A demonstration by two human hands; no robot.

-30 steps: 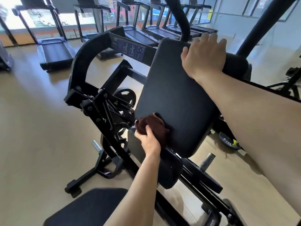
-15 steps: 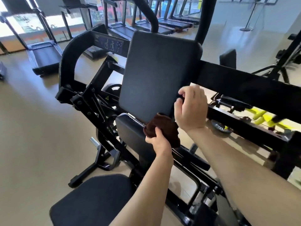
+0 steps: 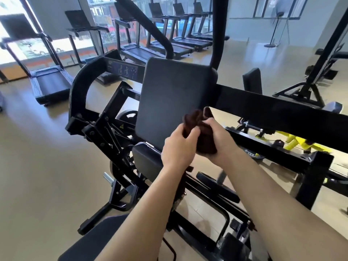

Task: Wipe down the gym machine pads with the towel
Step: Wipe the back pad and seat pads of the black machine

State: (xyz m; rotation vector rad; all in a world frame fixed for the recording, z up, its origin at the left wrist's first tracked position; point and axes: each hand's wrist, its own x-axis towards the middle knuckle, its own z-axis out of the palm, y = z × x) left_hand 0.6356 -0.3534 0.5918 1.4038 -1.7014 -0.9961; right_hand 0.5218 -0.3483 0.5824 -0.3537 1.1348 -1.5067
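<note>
Brown towel: bunched, held before lower right corner of back pad. Left hand and right hand: both curled round it, probably gathering a fresh wiping face.

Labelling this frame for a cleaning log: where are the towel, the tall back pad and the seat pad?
towel [image 3: 195, 119], head view, its bunched upper folds.
tall back pad [image 3: 173, 95], head view, middle of its face.
seat pad [image 3: 90, 245], head view, its top surface.
</note>
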